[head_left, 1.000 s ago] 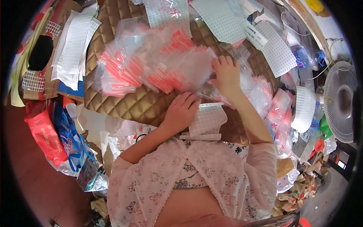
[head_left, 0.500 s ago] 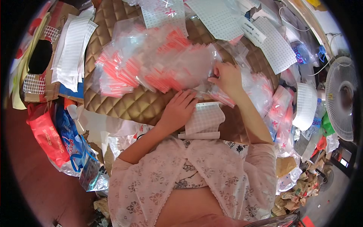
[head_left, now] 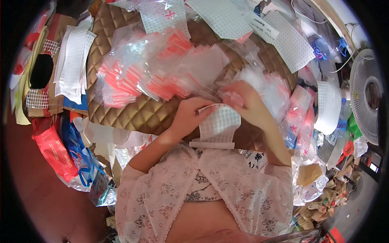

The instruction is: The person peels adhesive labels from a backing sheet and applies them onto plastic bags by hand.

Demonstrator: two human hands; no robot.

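Observation:
A white sheet of small labels [head_left: 221, 123] lies in front of my chest, its upper edge curled up. My left hand [head_left: 189, 116] pinches that edge at its left corner, fingers bent over it. Just right of the sheet's top, my right hand [head_left: 244, 102] is closed and slightly blurred. Pinkish clear plastic shows at its fingertips, but what it holds is hard to make out. Beyond both hands spreads a heap of clear zip bags with red strips [head_left: 162, 69]. More clear bags [head_left: 271, 91] lie to the right of my right hand.
A brown quilted cover [head_left: 121, 117] lies under the bags. Label sheets [head_left: 289, 42] lie at the far right, others [head_left: 74, 60] at the left. A red bag [head_left: 54, 146] and a blue bag [head_left: 77, 150] hang at left. A fan [head_left: 366, 95] stands at right.
My right hand has come from the bag heap down toward the label sheet. My left hand has shifted to the sheet's upper edge, which now curls up. The view has shifted slightly.

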